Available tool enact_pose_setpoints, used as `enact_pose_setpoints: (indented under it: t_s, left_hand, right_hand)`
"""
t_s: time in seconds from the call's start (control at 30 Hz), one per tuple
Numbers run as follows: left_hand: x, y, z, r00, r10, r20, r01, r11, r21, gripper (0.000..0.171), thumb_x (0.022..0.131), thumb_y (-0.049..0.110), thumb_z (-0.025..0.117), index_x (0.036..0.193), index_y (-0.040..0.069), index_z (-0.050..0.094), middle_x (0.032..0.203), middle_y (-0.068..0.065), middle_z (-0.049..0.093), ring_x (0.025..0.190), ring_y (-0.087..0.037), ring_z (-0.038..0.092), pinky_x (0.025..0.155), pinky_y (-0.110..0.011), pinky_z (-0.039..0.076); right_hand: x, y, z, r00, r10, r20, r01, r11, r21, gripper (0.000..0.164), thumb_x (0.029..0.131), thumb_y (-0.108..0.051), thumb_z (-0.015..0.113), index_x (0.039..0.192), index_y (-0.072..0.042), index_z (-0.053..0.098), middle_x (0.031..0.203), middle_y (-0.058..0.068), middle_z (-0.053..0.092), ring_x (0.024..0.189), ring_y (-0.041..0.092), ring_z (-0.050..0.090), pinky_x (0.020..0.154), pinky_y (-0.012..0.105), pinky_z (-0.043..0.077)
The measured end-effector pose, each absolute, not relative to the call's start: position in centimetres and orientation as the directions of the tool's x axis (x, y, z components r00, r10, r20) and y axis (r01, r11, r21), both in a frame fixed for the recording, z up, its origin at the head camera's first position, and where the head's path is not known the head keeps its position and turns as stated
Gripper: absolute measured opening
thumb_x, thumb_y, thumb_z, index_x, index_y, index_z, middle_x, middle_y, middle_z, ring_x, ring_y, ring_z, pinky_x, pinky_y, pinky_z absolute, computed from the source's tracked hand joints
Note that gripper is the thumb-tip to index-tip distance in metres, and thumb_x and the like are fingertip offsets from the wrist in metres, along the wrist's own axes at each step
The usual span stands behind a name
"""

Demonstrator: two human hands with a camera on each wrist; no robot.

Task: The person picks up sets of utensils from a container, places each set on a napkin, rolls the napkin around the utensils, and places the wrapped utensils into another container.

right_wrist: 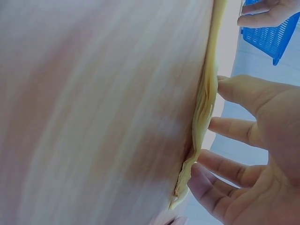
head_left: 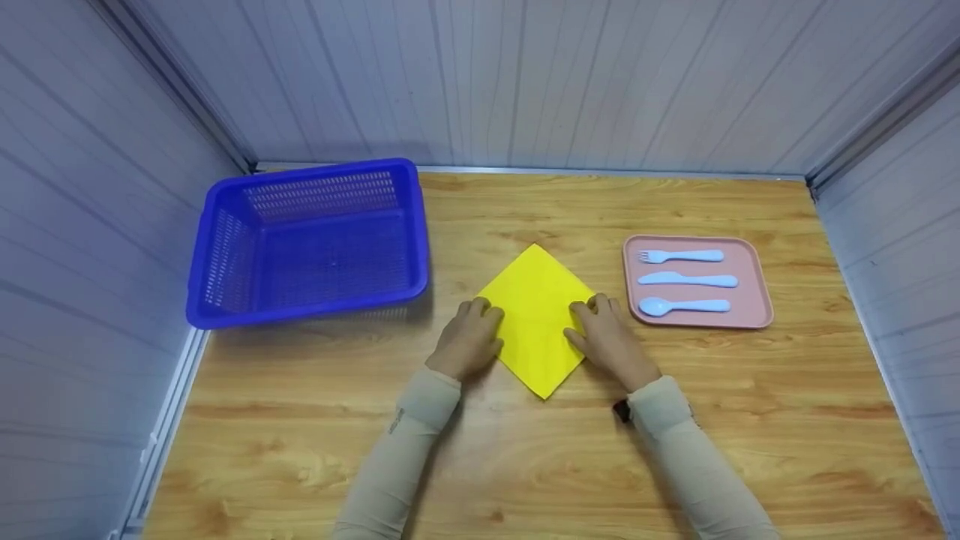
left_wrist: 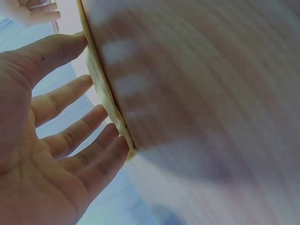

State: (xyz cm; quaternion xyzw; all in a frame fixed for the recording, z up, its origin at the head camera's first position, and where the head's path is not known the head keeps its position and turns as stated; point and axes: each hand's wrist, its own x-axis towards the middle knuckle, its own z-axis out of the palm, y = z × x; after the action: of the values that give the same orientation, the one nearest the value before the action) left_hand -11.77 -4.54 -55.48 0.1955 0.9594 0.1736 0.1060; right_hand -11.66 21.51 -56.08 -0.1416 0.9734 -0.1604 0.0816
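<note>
1. A yellow napkin (head_left: pixel 537 319) lay flat near the middle of the counter (head_left: pixel 525 450), turned like a diamond, one corner pointing to the far edge and one to the near edge.

2. The left hand (head_left: pixel 469 337) rested at the napkin's left corner and the right hand (head_left: pixel 607 337) at its right corner. On both, the fingers were spread and nearly straight, their tips touching the napkin's edge; neither hand pinched or curled round anything.

3. From the left wrist view the fingertips (left_wrist: pixel 101 115) met the thin layered edge of the napkin (left_wrist: pixel 105 93); the right wrist view showed the same, fingertips (right_wrist: pixel 220 126) against a slightly wavy, several-ply edge (right_wrist: pixel 204 117).

4. It looked very light, soft and limp to me, with no stiffness of its own. I judged it would slide easily on the smooth wood and crease or tear if tugged hard.

5. The best hold seemed to be a gentle pinch at a corner, or at the two side corners together, lifting all the plies at once so they did not fan apart.

6. A blue basket (head_left: pixel 311 240) stood by the counter's far left corner; toward the right edge a pink tray (head_left: pixel 754 289) held a fork (head_left: pixel 679 256), knife (head_left: pixel 686 280) and spoon (head_left: pixel 682 306), all well apart from the hands.
</note>
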Motion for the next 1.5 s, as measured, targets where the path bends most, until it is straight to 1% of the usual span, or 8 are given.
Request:
enact_pose_setpoints:
  t_s: [0.17, 0.33, 0.57, 0.7, 0.97, 1.1, 1.33, 1.5]
  left_hand:
    - [-11.9, -4.4, -55.3, -0.898, 0.42, -0.131, 0.341, 0.852, 0.397, 0.034, 0.094, 0.018, 0.066, 0.126, 0.006, 0.062, 0.132, -0.018, 0.051, 0.123, -0.037, 0.048, 0.095, -0.047, 0.049]
    - [-12.3, -3.5, -53.9, -0.905, 0.415, -0.095, 0.34, 0.839, 0.425, 0.035, 0.096, 0.019, 0.066, 0.129, 0.006, 0.062, 0.136, -0.016, 0.053, 0.128, -0.033, 0.048, 0.098, -0.044, 0.049]
    - [-12.6, 0.4, -51.9, -0.838, 0.54, 0.076, 0.526, 0.765, 0.371, 0.033, 0.097, 0.021, 0.067, 0.126, 0.005, 0.066, 0.131, -0.013, 0.059, 0.122, -0.028, 0.056, 0.097, -0.037, 0.05]
    - [-12.4, 3.0, -52.1, -0.799, 0.591, 0.114, 0.592, 0.738, 0.324, 0.035, 0.097, 0.024, 0.066, 0.127, 0.006, 0.066, 0.133, -0.012, 0.059, 0.123, -0.027, 0.055, 0.095, -0.034, 0.051]
    - [-11.9, 8.4, -53.6, -0.744, 0.656, 0.127, 0.658, 0.686, 0.311, 0.038, 0.096, 0.025, 0.066, 0.13, 0.007, 0.065, 0.136, -0.012, 0.056, 0.128, -0.024, 0.051, 0.103, -0.032, 0.046]
    - [-11.4, 10.9, -54.6, -0.721, 0.685, 0.105, 0.687, 0.687, 0.236, 0.04, 0.098, 0.028, 0.061, 0.133, 0.009, 0.063, 0.142, -0.013, 0.053, 0.132, -0.027, 0.048, 0.106, -0.033, 0.043]
    - [-11.2, 14.1, -55.4, -0.711, 0.703, 0.01, 0.698, 0.705, 0.128, 0.048, 0.102, 0.03, 0.052, 0.146, 0.011, 0.052, 0.153, -0.014, 0.042, 0.14, -0.029, 0.04, 0.106, -0.034, 0.043]
    - [-11.4, 14.9, -55.8, -0.717, 0.696, -0.045, 0.69, 0.717, 0.099, 0.051, 0.102, 0.03, 0.05, 0.15, 0.012, 0.048, 0.156, -0.012, 0.039, 0.143, -0.027, 0.036, 0.106, -0.034, 0.043]
  right_hand:
    - [-11.8, 21.9, -55.9, -0.947, -0.306, -0.102, -0.259, 0.909, -0.325, 0.05, 0.099, -0.034, 0.064, 0.136, -0.001, 0.056, 0.129, 0.024, 0.045, 0.113, 0.037, 0.045, 0.097, 0.05, 0.045]
    - [-12.1, 22.8, -55.0, -0.951, -0.305, 0.038, -0.301, 0.896, -0.326, 0.045, 0.097, -0.03, 0.066, 0.13, 0.001, 0.059, 0.122, 0.024, 0.054, 0.109, 0.039, 0.051, 0.091, 0.052, 0.044]
    - [-12.8, 26.5, -53.6, -0.906, -0.308, 0.29, -0.382, 0.891, -0.246, 0.028, 0.092, -0.015, 0.072, 0.115, 0.001, 0.066, 0.103, 0.019, 0.061, 0.094, 0.04, 0.058, 0.078, 0.054, 0.045]
    - [-13.0, 28.8, -53.2, -0.881, -0.316, 0.352, -0.399, 0.896, -0.195, 0.028, 0.089, -0.011, 0.075, 0.112, 0.002, 0.066, 0.1, 0.021, 0.062, 0.089, 0.041, 0.059, 0.072, 0.055, 0.047]
    - [-12.8, 32.9, -53.5, -0.914, -0.256, 0.315, -0.328, 0.924, -0.199, 0.025, 0.088, -0.01, 0.075, 0.109, 0.001, 0.066, 0.096, 0.021, 0.062, 0.081, 0.04, 0.059, 0.066, 0.056, 0.047]
    - [-12.8, 34.6, -54.1, -0.916, -0.248, 0.315, -0.312, 0.934, -0.175, 0.022, 0.086, -0.006, 0.077, 0.104, 0.0, 0.068, 0.092, 0.019, 0.063, 0.079, 0.04, 0.06, 0.062, 0.055, 0.048]
    - [-12.7, 36.5, -54.9, -0.963, -0.189, 0.193, -0.225, 0.956, -0.186, 0.016, 0.086, -0.005, 0.074, 0.101, -0.003, 0.071, 0.1, 0.019, 0.066, 0.094, 0.043, 0.06, 0.069, 0.06, 0.047]
    - [-12.7, 36.7, -55.0, -0.978, -0.168, 0.128, -0.19, 0.963, -0.19, 0.017, 0.09, -0.007, 0.073, 0.106, -0.007, 0.074, 0.106, 0.02, 0.067, 0.096, 0.044, 0.059, 0.071, 0.061, 0.047]
